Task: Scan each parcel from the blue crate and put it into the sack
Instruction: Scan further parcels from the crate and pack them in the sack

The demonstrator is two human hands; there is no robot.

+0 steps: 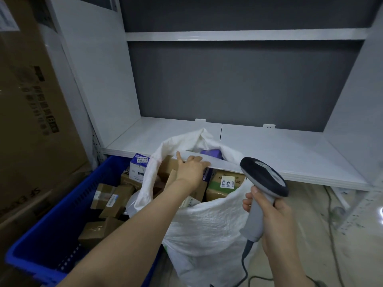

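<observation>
- The blue crate [51, 235] is plastic, sits low at the left and touches the sack.
- Small brown cardboard parcels [109, 201] with white labels lie jumbled in it; a white-and-blue box [137, 168] stands at its far end.
- The sack [207, 224] is white and woven, upright with its mouth open.
- A brown labelled carton [223, 183] and a purple package [211, 153] lie inside the sack.
- A flat white parcel [217, 162] lies across the sack's mouth, gripped by the left hand [191, 168].
- The scanner [263, 179], with a grey handle and a dark head, is gripped by the right hand [275, 220] at the sack's right edge.

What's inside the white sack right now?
Visible: brown cartons, one with a white label, and a purple packet at the back of the sack. The left hand reaches over its mouth; anything beneath it and the top cartons is covered.
</observation>
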